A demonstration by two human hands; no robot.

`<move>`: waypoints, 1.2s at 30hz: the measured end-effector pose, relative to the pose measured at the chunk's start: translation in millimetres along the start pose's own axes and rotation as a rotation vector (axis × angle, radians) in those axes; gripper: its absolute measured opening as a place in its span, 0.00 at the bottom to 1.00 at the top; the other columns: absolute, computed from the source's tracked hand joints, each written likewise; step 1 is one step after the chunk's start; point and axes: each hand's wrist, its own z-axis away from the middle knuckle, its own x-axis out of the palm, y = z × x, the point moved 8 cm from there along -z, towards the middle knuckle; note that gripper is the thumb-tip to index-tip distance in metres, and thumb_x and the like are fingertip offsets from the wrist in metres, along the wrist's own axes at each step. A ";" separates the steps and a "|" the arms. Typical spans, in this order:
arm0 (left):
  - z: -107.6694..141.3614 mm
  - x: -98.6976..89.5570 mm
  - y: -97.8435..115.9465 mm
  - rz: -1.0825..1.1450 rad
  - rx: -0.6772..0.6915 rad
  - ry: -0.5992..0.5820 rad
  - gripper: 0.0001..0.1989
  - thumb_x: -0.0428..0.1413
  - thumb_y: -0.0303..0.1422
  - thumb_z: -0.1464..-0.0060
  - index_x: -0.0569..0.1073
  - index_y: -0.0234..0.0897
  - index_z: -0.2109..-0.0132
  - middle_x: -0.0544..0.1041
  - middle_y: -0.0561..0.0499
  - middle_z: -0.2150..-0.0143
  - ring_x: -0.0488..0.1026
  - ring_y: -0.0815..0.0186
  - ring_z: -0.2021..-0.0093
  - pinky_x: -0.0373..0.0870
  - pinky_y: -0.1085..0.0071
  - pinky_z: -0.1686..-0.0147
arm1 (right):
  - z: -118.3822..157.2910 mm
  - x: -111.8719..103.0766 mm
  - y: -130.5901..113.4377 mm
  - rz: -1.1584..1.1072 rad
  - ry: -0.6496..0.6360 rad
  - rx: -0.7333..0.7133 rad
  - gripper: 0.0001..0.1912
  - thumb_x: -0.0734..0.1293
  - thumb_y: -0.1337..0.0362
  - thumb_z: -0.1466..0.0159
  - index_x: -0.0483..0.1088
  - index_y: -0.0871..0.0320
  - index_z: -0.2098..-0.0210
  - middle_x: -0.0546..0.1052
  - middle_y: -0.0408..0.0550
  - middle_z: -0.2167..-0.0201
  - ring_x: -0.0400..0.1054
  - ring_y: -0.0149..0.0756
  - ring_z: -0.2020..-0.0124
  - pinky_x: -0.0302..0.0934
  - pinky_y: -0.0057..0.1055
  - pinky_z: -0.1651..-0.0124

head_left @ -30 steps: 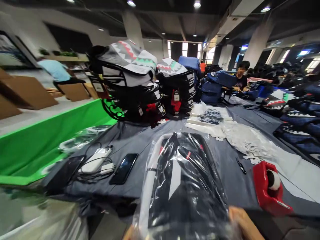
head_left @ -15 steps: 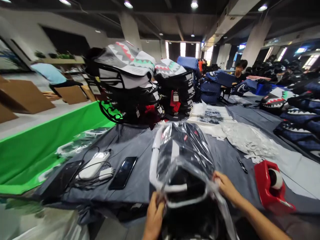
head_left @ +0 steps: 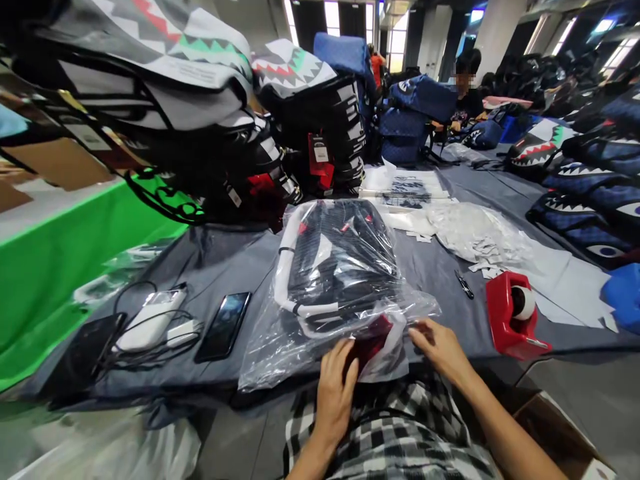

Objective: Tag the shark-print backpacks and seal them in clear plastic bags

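A dark backpack with white trim (head_left: 345,260) lies on the table inside a clear plastic bag (head_left: 270,357). The bag's loose, crumpled mouth points towards me, and something dark red (head_left: 373,347) shows there. At that near edge my left hand (head_left: 335,390) rests with bent fingers, thumb apart from them, touching the plastic. My right hand (head_left: 443,350) is beside the bag's right corner, fingers loosely spread. Whether its fingertips touch the film I cannot tell.
To the left lie a phone (head_left: 223,327) and a white power bank (head_left: 150,320) with cables. A red tape dispenser (head_left: 505,327) and small snips (head_left: 464,285) are at right. Stacked backpacks (head_left: 310,127) stand behind. A person (head_left: 465,87) sits farther back.
The bagged backpack now lies flat on the table; before, both hands gripped the bag's edges by the table's front. My hands have let go of that grip, and the view has tipped down.
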 end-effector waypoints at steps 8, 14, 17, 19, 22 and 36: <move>-27.3 38.0 36.2 -0.447 0.359 0.025 0.17 0.47 0.40 0.34 0.74 0.35 0.50 0.77 0.42 0.55 0.73 0.53 0.55 0.73 0.53 0.53 | -24.5 23.6 -37.3 0.589 -0.021 0.028 0.14 0.65 0.63 0.37 0.69 0.59 0.52 0.79 0.54 0.55 0.74 0.45 0.56 0.56 0.32 0.62; -23.6 52.9 50.4 -0.183 0.107 -0.322 0.18 0.51 0.43 0.37 0.74 0.38 0.70 0.73 0.51 0.72 0.71 0.63 0.69 0.69 0.68 0.67 | 0.3 -10.0 -19.7 0.500 0.009 -0.039 0.09 0.62 0.71 0.41 0.69 0.56 0.61 0.79 0.45 0.66 0.72 0.36 0.65 0.47 0.28 0.67; -13.9 76.8 77.7 0.016 0.132 -0.571 0.19 0.46 0.42 0.33 0.76 0.38 0.63 0.77 0.51 0.66 0.74 0.65 0.66 0.70 0.71 0.64 | 15.4 -11.3 -12.5 0.471 -0.027 -0.056 0.11 0.62 0.72 0.40 0.69 0.55 0.59 0.78 0.43 0.70 0.72 0.36 0.68 0.47 0.28 0.68; -9.2 88.9 94.5 0.003 0.304 -0.638 0.16 0.44 0.37 0.31 0.75 0.38 0.54 0.78 0.49 0.57 0.75 0.65 0.58 0.72 0.70 0.56 | 24.8 -4.9 -7.1 0.470 -0.042 -0.094 0.10 0.61 0.71 0.37 0.69 0.55 0.58 0.78 0.43 0.71 0.73 0.36 0.69 0.48 0.27 0.68; -7.8 101.0 107.5 -0.320 0.704 -0.563 0.11 0.45 0.28 0.33 0.72 0.34 0.52 0.77 0.44 0.54 0.75 0.62 0.55 0.73 0.66 0.53 | 39.6 3.3 3.5 0.467 0.027 -0.166 0.08 0.59 0.69 0.35 0.68 0.55 0.58 0.78 0.44 0.71 0.74 0.36 0.70 0.49 0.27 0.69; -4.2 159.9 166.6 -0.738 1.550 -0.960 0.05 0.52 0.33 0.35 0.70 0.36 0.59 0.74 0.49 0.59 0.69 0.62 0.57 0.63 0.66 0.61 | 130.0 5.9 4.5 0.497 0.515 -0.679 0.12 0.55 0.72 0.30 0.68 0.61 0.55 0.71 0.44 0.74 0.67 0.30 0.75 0.61 0.25 0.70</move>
